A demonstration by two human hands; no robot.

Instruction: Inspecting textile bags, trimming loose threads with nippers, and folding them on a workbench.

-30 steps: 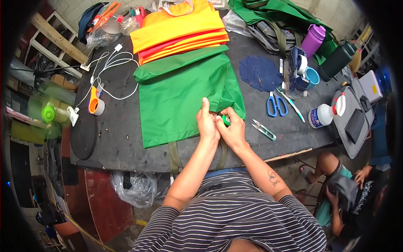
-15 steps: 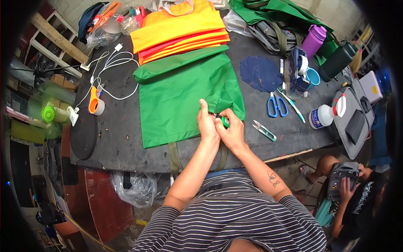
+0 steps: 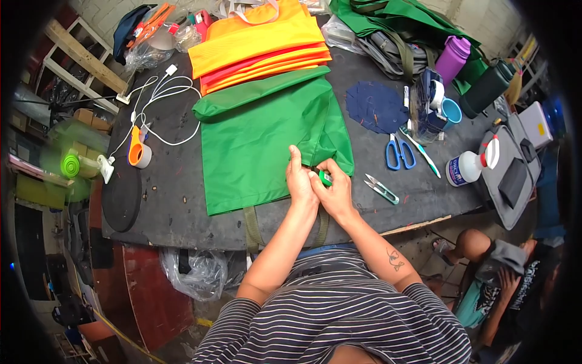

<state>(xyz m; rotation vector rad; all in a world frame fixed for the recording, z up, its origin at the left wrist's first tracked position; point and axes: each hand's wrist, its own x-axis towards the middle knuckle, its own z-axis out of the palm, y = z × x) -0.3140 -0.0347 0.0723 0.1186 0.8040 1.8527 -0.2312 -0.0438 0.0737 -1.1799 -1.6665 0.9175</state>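
A green fabric bag (image 3: 254,151) lies flat on the dark table, its top folded over and its lower right corner bunched up. My left hand (image 3: 299,181) is at the bag's near edge with the thumb pointing up; its other fingers curl in at the bunched cloth and are partly hidden. Pressed against it, my right hand (image 3: 334,191) is closed around a small green lighter (image 3: 325,178), whose top is hidden between the hands. Olive straps (image 3: 252,225) hang from the bag toward me. Thread snips (image 3: 382,189) lie to the right of my hands.
Yellow and red bags (image 3: 260,51) are stacked behind. Blue-handled scissors (image 3: 400,151), a toothbrush (image 3: 422,153), navy cloth (image 3: 376,106) and a spray bottle (image 3: 468,167) stand or lie right. Left are a white cable (image 3: 159,91) and tape roll (image 3: 140,155). A person (image 3: 503,285) sits lower right.
My hands stay together at the bag's edge, with the right hand and lighter turned slightly. The seated person has shifted the grey item in their hands.
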